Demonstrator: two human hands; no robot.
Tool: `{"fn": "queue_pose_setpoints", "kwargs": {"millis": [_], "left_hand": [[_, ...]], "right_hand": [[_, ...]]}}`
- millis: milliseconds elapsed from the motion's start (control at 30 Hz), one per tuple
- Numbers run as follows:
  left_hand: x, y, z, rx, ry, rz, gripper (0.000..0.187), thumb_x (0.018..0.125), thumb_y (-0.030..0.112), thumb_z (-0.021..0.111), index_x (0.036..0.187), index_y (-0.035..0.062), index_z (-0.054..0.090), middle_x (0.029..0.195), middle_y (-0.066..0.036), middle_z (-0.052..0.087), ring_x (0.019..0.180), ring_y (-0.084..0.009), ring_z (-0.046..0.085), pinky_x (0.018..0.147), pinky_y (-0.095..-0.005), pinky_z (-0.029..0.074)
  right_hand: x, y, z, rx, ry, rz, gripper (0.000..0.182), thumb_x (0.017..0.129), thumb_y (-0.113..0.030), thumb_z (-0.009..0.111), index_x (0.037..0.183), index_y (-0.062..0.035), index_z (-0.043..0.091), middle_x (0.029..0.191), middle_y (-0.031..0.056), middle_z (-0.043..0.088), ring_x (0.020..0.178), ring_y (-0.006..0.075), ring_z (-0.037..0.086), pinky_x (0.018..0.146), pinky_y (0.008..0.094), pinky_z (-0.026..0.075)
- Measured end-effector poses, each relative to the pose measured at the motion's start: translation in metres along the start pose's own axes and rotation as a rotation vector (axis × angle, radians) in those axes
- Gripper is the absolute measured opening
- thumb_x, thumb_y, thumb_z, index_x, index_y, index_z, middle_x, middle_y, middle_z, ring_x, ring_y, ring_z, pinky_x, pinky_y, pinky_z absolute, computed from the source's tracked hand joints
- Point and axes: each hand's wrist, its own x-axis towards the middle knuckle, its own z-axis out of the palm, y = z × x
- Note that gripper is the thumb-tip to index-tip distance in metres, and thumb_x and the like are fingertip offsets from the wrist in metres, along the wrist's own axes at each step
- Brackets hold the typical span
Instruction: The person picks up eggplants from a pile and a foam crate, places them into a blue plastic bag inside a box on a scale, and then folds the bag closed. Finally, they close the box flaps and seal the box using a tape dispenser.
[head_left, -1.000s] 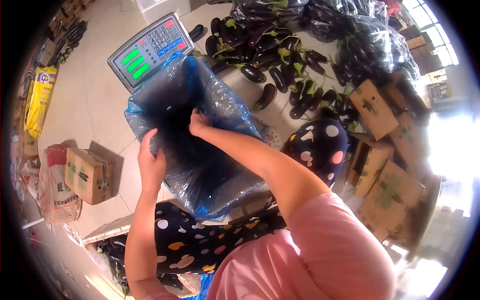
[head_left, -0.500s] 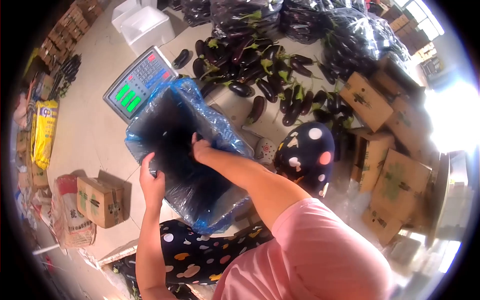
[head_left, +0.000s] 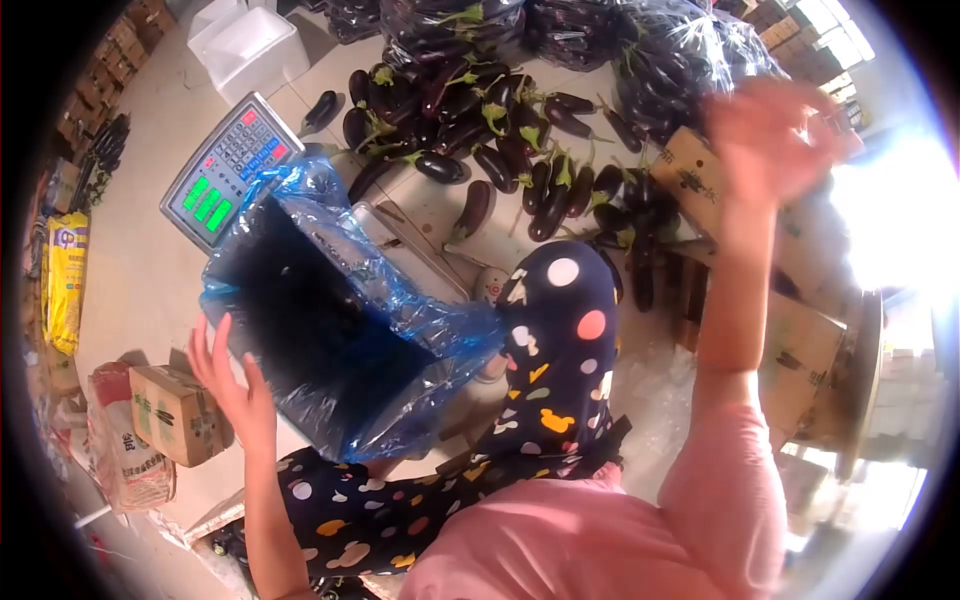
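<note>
A blue-tinted clear plastic bag [head_left: 440,325] lies spread on the scale in front of my legs, its wide mouth facing up around a dark interior whose contents I cannot make out. Beside the bag's left edge is my left hand [head_left: 232,380], fingers spread, holding nothing. My right hand [head_left: 770,140] is raised at the upper right, near the stacked cartons and bagged eggplants, and motion smears its fingers. Behind the bag stands the scale's display panel [head_left: 230,170] with green readouts. Many loose eggplants [head_left: 440,168] lie on the floor beyond.
Full clear bags of eggplants [head_left: 450,35] line the back. Cardboard cartons [head_left: 690,175] are piled at the right. A white foam box [head_left: 255,55] stands back left. At left are a small carton [head_left: 175,415], a woven sack [head_left: 130,470] and a yellow bag [head_left: 66,285].
My right hand has left the inside of the bag and swung up to the right. My left hand has come off the bag's edge and its fingers have spread. The view has shifted slightly.
</note>
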Motion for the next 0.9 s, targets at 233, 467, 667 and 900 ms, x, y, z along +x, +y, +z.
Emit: {"fn": "queue_pose_setpoints", "kwargs": {"millis": [233,467,667,900], "left_hand": [[0.007,0.049,0.009,-0.153,-0.193,0.304,0.030,0.090,0.001,0.039,0.115,-0.0030,0.055,0.124,-0.018,0.051,0.114,-0.0342,0.049,0.098,-0.0421,0.037],[0.018,0.040,0.029,-0.200,-0.162,0.160,0.034,0.088,0.000,0.043,0.121,-0.0033,0.049,0.128,-0.016,0.049,0.112,-0.0276,0.052,0.096,-0.0366,0.040],[0.023,0.032,0.037,-0.290,-0.134,-0.083,0.038,0.089,0.001,0.043,0.127,-0.0047,0.044,0.128,-0.015,0.048,0.100,-0.0243,0.056,0.091,-0.0355,0.044],[0.032,0.029,0.035,-0.577,-0.080,-0.222,0.043,0.090,0.006,0.046,0.131,-0.0038,0.038,0.127,-0.020,0.048,0.099,-0.0217,0.057,0.089,-0.0326,0.044]], "right_hand": [[-0.155,0.197,-0.098,-0.152,0.658,0.653,0.042,0.085,-0.024,0.061,0.120,-0.0039,0.050,0.112,0.0115,0.058,0.102,0.0229,0.057,0.087,0.0351,0.045],[-0.262,0.476,-0.151,-0.360,1.114,0.945,0.063,0.068,-0.021,0.072,0.122,0.0008,0.047,0.109,0.0189,0.058,0.097,0.0317,0.059,0.082,0.0366,0.048],[-0.212,0.463,-0.136,-0.897,1.240,1.163,0.081,0.062,-0.032,0.078,0.124,0.0068,0.043,0.115,0.0263,0.054,0.106,0.0360,0.055,0.094,0.0413,0.041],[-0.202,0.404,-0.139,-0.095,1.073,1.021,0.047,0.064,-0.017,0.078,0.101,0.0039,0.059,0.091,0.0107,0.064,0.080,0.0171,0.063,0.069,0.0305,0.049]]}}
